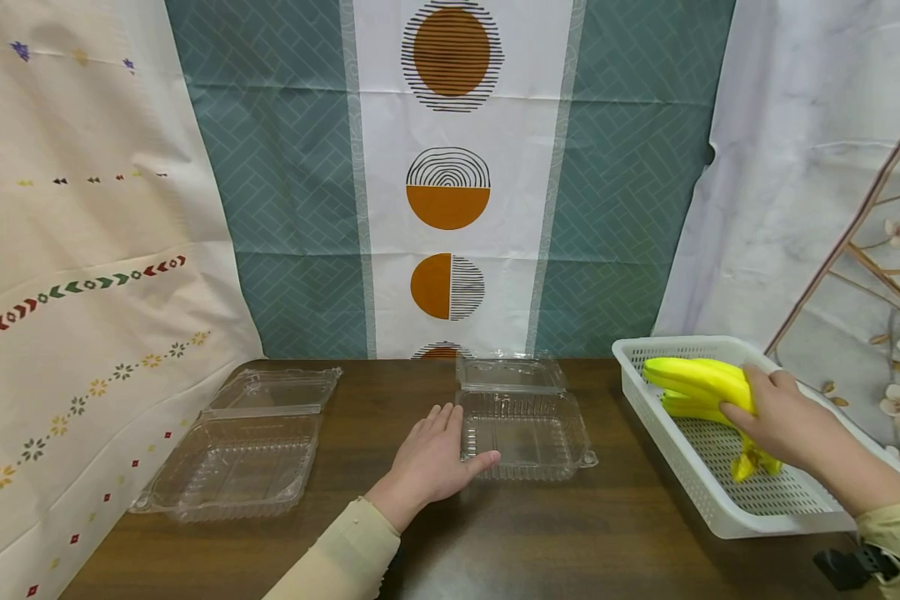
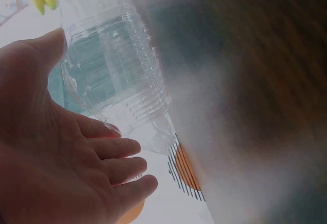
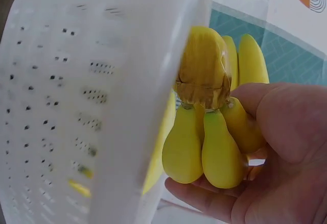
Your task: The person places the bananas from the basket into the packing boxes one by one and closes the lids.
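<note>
Right hand (image 1: 798, 421): thumb and fingers grip a yellow bunch of bananas (image 1: 693, 379) from the side. The bunch of bananas is within the outline of the white basket (image 1: 681, 471), the fruit tips directed away from the palm. In the right wrist view, the brown crown faces the camera, and further yellow shows through the basket perforations; whether this is a separate bunch cannot be told.

Left hand (image 1: 437, 458): fingers extended side by side, thumb set apart, nothing gripped. The thumb and index finger lie at the left rim of the near clear container (image 1: 525, 433). The bunch of bananas is well apart from this hand, to its right beyond the near clear container.

Adjacent items: the near clear container stands open between the left hand and the white basket, its hinged lid on the far side. A second clear container (image 1: 251, 454), also open, stands to the left of the left hand. All rest on the brown table (image 1: 562, 537).

Markings: the backdrop (image 1: 292, 175) carries printed orange discs and black lines on a white centre panel. The left cloth (image 1: 105, 225) bears rows of arrows and flowers; the right cloth (image 1: 795, 175) shows blossoming branches.
</note>
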### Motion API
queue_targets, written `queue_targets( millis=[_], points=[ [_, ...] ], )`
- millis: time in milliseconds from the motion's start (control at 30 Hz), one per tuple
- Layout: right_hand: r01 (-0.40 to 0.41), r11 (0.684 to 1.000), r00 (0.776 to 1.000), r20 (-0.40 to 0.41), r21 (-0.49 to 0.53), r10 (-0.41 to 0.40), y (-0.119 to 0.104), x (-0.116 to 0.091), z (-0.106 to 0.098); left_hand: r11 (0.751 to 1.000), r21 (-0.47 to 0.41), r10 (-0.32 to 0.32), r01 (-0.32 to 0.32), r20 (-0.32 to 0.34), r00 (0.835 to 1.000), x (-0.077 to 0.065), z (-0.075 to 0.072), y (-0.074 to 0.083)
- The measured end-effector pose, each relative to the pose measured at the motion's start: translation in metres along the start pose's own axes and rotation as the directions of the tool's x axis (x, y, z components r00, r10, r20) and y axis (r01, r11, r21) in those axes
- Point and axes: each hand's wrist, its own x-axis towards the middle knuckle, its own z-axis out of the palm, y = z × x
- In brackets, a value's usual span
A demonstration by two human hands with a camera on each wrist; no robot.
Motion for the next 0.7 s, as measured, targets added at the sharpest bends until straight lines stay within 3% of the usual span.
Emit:
queue_targets(
  millis=[400, 700],
  points=[
    [0.023, 1.0, 1.0, -0.013, 0.001, -0.023, -0.019, 0.005, -0.006, 1.0, 0.004, 0.001, -0.001, -0.004, 1.0, 0.001, 0.0, -0.001],
    [0.088, 0.996, 0.995, -0.046, 0.011, -0.088, -0.035, 0.008, -0.005, 1.0, -0.003, 0.001, -0.001, -0.002, 1.0, 0.0, 0.0, -0.001]
  ],
)
